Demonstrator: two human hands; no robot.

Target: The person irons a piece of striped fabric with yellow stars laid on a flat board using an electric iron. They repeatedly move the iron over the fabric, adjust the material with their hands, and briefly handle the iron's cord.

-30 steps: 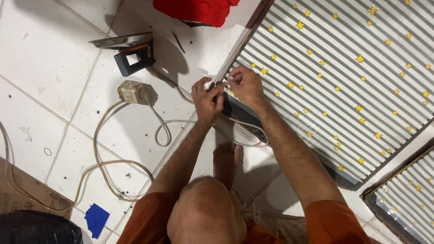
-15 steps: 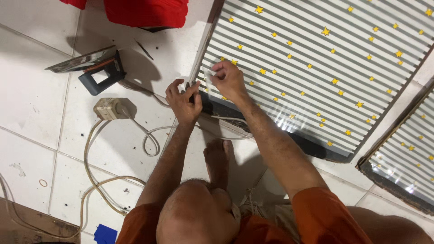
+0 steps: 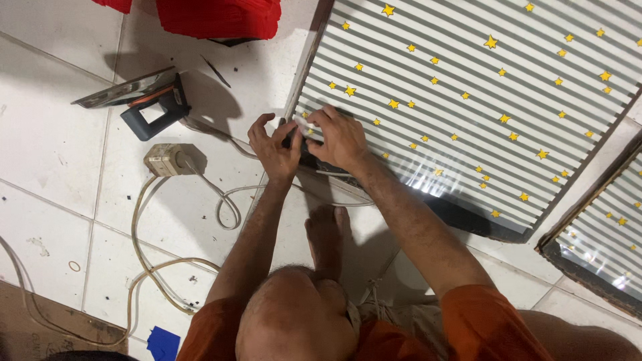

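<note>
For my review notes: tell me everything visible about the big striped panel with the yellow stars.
The striped panel is a large flat rectangle lying on the white tiled floor, angled across the view. Grey and white stripes carry scattered small yellow stars under a glossy, reflective surface; a dark frame shows along its lower edge. Both the left hand and right hand press at its near corner.

Left of the panel lie the socket and cable; both hands rest on the panel's near corner.
</note>
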